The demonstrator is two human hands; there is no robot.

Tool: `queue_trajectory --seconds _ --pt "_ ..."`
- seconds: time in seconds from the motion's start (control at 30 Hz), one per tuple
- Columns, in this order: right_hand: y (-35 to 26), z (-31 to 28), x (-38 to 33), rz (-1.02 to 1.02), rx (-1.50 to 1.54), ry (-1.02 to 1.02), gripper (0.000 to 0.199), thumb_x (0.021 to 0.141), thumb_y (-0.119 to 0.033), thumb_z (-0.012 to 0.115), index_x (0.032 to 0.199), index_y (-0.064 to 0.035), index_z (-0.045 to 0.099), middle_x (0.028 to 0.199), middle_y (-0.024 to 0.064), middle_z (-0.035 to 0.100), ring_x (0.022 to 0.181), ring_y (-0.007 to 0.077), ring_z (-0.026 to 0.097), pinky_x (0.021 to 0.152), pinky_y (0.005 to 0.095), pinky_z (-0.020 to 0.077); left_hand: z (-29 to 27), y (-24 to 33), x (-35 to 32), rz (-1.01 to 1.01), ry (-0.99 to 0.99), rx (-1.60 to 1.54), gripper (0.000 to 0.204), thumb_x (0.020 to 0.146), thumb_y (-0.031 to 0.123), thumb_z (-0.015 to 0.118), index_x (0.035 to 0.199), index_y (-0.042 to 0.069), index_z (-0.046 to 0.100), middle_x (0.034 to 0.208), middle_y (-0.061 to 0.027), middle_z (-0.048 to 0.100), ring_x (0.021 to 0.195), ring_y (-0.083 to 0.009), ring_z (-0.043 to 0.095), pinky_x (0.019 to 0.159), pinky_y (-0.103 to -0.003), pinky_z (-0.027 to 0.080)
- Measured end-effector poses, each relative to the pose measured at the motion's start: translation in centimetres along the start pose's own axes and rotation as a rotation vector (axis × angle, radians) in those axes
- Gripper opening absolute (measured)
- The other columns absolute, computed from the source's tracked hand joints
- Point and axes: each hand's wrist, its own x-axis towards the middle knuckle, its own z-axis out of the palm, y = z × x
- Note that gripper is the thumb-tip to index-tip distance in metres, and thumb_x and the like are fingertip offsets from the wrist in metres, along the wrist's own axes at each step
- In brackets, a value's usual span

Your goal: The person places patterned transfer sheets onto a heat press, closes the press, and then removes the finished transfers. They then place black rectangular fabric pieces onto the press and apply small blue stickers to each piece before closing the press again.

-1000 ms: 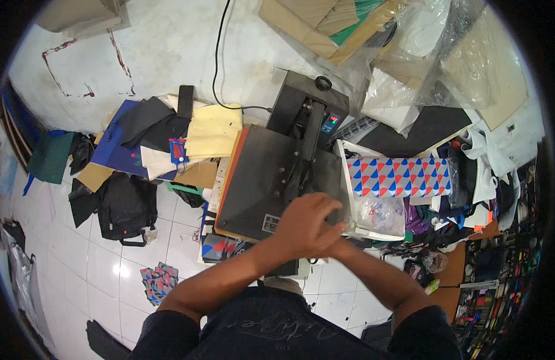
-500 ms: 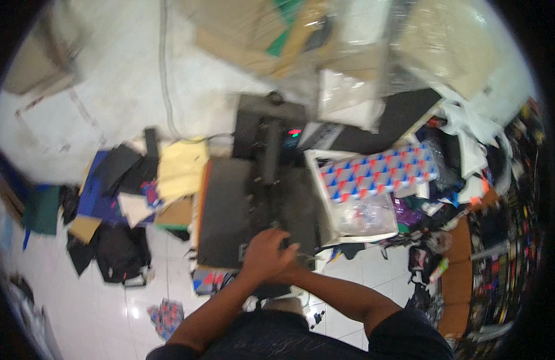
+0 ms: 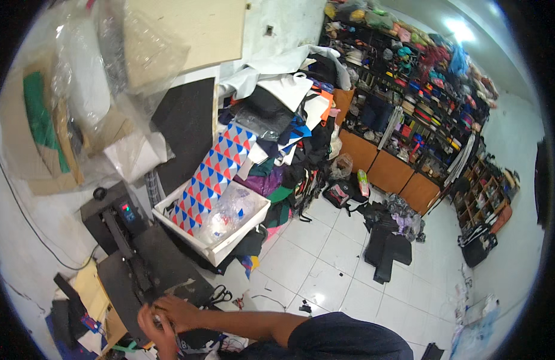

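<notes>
A black heat press (image 3: 118,267) with a lit display stands at the lower left, its long arm running toward me. Just in front of that arm, my left hand (image 3: 153,329) and my right hand (image 3: 180,314) are close together with bent fingers. Something small seems to be between them, but I cannot make out what it is. Black-handled scissors (image 3: 220,294) lie to the right of my right hand. Against the press's right side is a white open box (image 3: 247,231), holding clear plastic and a sheet patterned in red, blue and grey (image 3: 214,171).
A heap of fabric and foam scraps (image 3: 283,132) rises behind the box. Crowded shelves (image 3: 409,108) line the far wall above brown cabinet doors (image 3: 382,171). Black pieces (image 3: 385,249) and bags lie on the white tiled floor (image 3: 325,282). Plastic-wrapped sheets (image 3: 91,78) lean at the upper left.
My view has swung to the right, so the press and both hands now appear at the lower left. The hands remain together by the front of the press; the shelves have come into view.
</notes>
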Motion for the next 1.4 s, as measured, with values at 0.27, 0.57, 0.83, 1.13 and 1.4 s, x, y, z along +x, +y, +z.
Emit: queue_trajectory --seconds 0.27,0.57,0.83,1.13,1.4 --pt "3.6 -0.7 -28.1 0.112 0.118 -0.133 0.067 0.081 -0.024 0.067 0.139 -0.0094 0.036 0.142 0.0215 0.032 0.131 0.0392 0.034 0.104 0.0479 0.0345 -2.6 10.8 -8.6 0.1 -0.064 0.057 0.044 0.078 0.041 0.076 0.091 0.001 0.059 0.082 -0.0088 0.063 0.064 -0.0221 0.056 0.062 -0.029 0.043" --pt "-4.5 -12.9 -48.4 0.24 0.349 -0.5 0.111 0.066 -0.044 0.076 0.149 -0.0125 0.01 0.152 0.0195 0.013 0.139 0.0394 0.02 0.111 0.0488 0.0268 3.2 19.4 -8.6 -0.092 -0.434 -0.215 0.042 0.08 0.039 0.074 0.09 0.001 0.059 0.082 -0.0079 0.06 0.068 -0.0205 0.055 0.064 -0.03 0.043" --pt "0.7 -9.8 -50.1 -0.008 0.357 -0.507 0.132 0.05 -0.035 0.085 0.147 -0.0025 0.003 0.153 0.0247 0.006 0.137 0.0414 0.025 0.106 0.0443 0.0362 4.8 23.5 -7.5 -0.114 -0.58 -0.253 0.04 0.081 0.038 0.072 0.089 0.001 0.058 0.081 -0.0071 0.058 0.071 -0.019 0.053 0.066 -0.03 0.042" --pt "0.6 -10.3 -48.0 0.155 0.443 -0.724 0.132 0.051 -0.018 0.086 0.15 -0.0114 0.0 0.153 0.0163 0.007 0.138 0.034 0.025 0.106 0.0407 0.0369 -1.2 24.4 -5.8 -0.292 -0.603 -0.252 0.038 0.083 0.036 0.07 0.088 0.0 0.058 0.081 -0.0062 0.055 0.075 -0.0174 0.052 0.068 -0.03 0.042" --pt "-0.2 -12.7 -44.6 0.218 0.496 -0.735 0.108 0.064 -0.019 0.079 0.148 -0.0106 0.012 0.152 0.0197 0.011 0.122 0.0407 0.046 0.1 0.0436 0.0432 -7.1 35.5 1.8 -0.17 -0.819 -1.689 0.067 0.083 0.067 0.052 0.081 0.0 0.053 0.074 -0.0047 0.048 0.066 -0.017 0.046 0.061 -0.031 0.036"
